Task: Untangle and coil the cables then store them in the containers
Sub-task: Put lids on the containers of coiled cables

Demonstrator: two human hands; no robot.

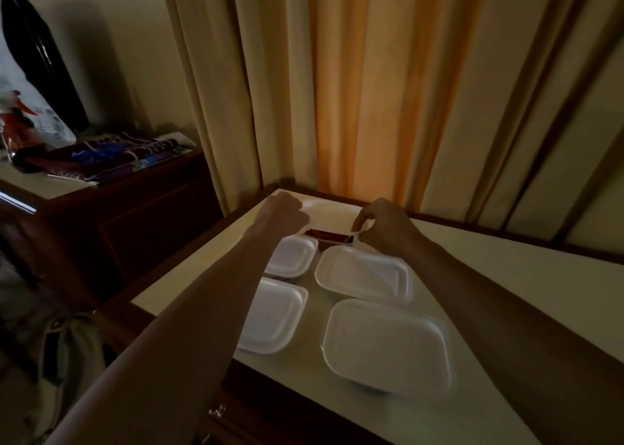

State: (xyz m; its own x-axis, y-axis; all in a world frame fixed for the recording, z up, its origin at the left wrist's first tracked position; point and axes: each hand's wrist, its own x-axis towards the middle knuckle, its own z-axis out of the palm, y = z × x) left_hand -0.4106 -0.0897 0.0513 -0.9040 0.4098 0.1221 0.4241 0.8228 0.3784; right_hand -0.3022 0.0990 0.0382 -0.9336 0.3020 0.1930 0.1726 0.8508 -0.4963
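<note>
At the far edge of the table, the right hand pinches a thin white cable beside the dark red container. The left hand is fisted; its contents are hidden. Best keep the coil tight and lower it squarely into the container, clear of the four white lidded containers nearer.

Dim room: tall beige and orange curtains hang behind a pale-topped table; a dark wooden cabinet stands left.
</note>
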